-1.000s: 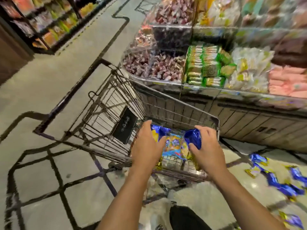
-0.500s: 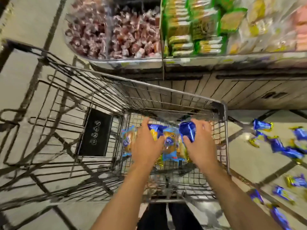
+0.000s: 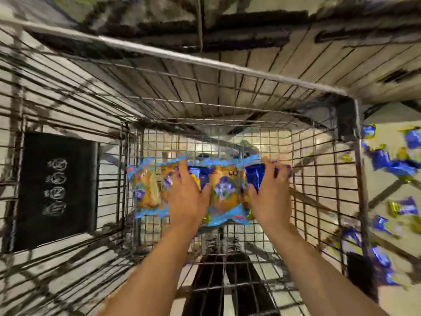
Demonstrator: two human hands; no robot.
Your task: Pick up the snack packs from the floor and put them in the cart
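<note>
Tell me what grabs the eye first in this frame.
Two bare hands, left hand and right hand, hold a bunch of bright blue-and-orange snack packs low inside the silver wire shopping cart, mid-frame. More blue-and-yellow wrapped packs lie scattered on the pale floor, right of the cart. A black placard with white icons sits at left.
</note>
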